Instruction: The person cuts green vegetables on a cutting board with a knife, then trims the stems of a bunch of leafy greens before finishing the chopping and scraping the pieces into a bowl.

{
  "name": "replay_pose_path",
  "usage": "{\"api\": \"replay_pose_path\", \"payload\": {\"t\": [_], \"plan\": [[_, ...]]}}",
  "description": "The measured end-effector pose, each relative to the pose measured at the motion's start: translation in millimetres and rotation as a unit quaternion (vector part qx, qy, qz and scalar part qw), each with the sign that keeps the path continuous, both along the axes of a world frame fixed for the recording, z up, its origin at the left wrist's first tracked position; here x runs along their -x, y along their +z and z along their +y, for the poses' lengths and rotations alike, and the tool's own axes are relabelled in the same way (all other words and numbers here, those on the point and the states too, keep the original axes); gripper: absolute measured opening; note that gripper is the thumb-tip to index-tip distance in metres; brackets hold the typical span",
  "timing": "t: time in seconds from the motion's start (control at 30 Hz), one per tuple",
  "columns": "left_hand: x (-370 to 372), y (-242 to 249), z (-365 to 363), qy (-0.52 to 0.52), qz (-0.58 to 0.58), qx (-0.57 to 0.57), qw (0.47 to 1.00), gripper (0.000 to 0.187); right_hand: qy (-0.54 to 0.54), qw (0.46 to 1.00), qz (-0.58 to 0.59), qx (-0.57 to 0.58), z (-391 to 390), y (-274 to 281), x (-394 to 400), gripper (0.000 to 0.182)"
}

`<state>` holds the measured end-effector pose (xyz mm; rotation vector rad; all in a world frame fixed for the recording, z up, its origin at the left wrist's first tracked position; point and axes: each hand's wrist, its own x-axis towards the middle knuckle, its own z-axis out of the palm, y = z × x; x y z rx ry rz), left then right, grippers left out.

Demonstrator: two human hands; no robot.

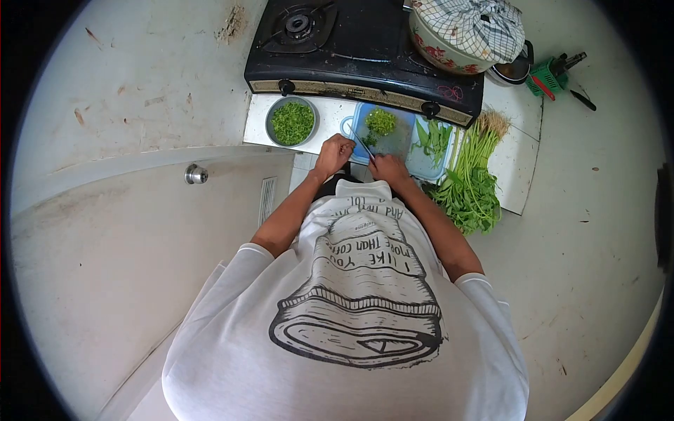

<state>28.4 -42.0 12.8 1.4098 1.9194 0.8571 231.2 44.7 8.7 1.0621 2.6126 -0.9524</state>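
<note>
So we've got the knife (363,145) gripped in our left hand (333,154), right hand (388,168) curled at the board's (421,165) near edge, chopped greens (381,121) piled by its far edge, bowl (292,122) just left.

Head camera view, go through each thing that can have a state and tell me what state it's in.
Left hand: closed on the knife.
Right hand: resting on the cutting board.
Bowl: filled with chopped greens.
Stove burner: no flame visible.
Pot: covered by a checked cloth.
Leafy stalks: whole, uncut.
</note>
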Motion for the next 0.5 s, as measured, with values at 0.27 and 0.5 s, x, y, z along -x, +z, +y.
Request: {"api": "replay_pose_path", "payload": {"t": [0.27,0.5], "plan": [[0,-3,5,0.059,-0.076,0.024,0.995,0.02,0.004,1.0,0.007,0.002,1,-5,-2,0.042],[8,-16,13,0.117,-0.246,0.067,0.96,0.018,-0.025,0.999,0.021,0.008,-1,0,-2,0.039]]}}
